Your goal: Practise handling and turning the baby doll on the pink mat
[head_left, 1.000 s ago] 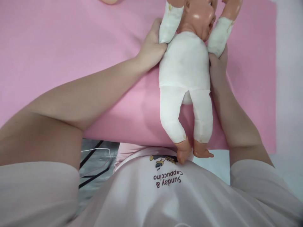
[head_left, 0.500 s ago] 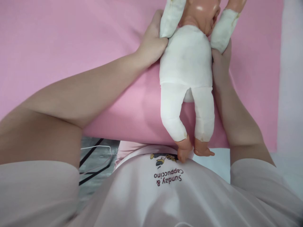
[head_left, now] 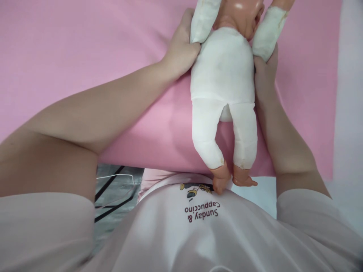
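A baby doll (head_left: 224,71) with a white cloth body and tan plastic head, hands and feet is held between my two hands. My left hand (head_left: 183,49) grips its side under one arm, thumb at the armpit. On the opposite side my right hand (head_left: 266,71) is closed around the torso below the other arm. The fingers of both hands are mostly hidden behind the doll. Its legs point toward me, and the feet overlap the front of my shirt in view. The top of the doll's head is cut off by the upper frame edge.
A pink cover (head_left: 85,45) lies under the doll, its front edge close to my shirt (head_left: 159,234). Beyond its right edge shows a white surface (head_left: 350,94). Below left are a grey floor (head_left: 113,200), dark bars and a thin white cable (head_left: 119,175).
The doll and both hands sit very slightly higher in view. My grip on both sides is unchanged.
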The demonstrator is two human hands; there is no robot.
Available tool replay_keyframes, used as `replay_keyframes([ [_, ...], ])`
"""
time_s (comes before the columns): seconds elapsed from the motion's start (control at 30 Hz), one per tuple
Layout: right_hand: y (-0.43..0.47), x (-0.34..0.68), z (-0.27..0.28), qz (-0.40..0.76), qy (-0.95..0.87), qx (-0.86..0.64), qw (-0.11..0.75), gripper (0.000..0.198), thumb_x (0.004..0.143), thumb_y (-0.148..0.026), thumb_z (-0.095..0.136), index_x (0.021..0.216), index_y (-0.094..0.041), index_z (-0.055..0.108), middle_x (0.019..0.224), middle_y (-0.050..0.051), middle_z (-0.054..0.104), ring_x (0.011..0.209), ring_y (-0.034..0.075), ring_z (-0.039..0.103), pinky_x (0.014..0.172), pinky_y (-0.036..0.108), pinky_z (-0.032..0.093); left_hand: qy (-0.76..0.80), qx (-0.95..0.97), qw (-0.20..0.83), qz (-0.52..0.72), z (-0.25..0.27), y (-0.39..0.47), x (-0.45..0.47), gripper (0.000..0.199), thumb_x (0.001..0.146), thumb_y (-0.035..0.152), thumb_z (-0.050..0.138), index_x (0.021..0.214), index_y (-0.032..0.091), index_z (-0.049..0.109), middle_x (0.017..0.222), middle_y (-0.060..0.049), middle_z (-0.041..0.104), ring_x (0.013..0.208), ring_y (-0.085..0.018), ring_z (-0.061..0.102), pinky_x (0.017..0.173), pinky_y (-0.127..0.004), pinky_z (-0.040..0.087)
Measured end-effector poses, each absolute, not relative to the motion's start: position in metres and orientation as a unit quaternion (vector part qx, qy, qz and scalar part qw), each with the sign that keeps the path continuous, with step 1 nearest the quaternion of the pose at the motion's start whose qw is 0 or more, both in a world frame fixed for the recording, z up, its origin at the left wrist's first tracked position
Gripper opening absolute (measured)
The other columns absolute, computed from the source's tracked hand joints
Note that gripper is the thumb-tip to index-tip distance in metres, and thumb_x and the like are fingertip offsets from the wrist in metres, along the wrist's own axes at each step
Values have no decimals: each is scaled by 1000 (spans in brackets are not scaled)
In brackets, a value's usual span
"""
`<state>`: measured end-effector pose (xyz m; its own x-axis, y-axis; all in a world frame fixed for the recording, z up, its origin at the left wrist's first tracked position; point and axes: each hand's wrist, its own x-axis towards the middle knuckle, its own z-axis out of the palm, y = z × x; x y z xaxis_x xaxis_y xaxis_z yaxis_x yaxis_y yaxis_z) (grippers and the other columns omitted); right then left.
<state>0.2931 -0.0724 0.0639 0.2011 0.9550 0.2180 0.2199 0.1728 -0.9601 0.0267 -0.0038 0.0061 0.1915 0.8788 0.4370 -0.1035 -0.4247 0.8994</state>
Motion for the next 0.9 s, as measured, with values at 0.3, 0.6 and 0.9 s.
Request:
replay_keyframes([
  [0.3, -77, 287, 73, 348, -512, -554, 557, 53, 80, -1, 48, 130, -15, 57, 121, -1, 72, 108, 11, 68, 107, 32, 56, 366, 605, 438, 556, 45, -46, 33, 45, 82, -6, 52, 119, 20, 51, 120, -3, 68, 129, -29, 65, 123, -45, 52],
  [0.6, -74, 293, 66, 327, -560, -530, 546, 50, 78, -13, 50, 127, -20, 59, 123, -4, 74, 114, 10, 70, 110, 34, 62, 367, 615, 419, 558, 42, -44, 33, 44, 81, -5, 48, 117, 19, 47, 121, -3, 62, 140, -27, 65, 139, -54, 44],
  [0.9, -74, 293, 63, 341, -551, -522, 555, 49, 81, -6, 47, 128, -19, 53, 123, -3, 72, 112, 9, 69, 109, 30, 60, 352, 744, 250, 510, 1, -1, 23, 66, 75, 29, 30, 139, 15, 41, 140, -9, 59, 154, -35, 62, 129, -66, 45],
])
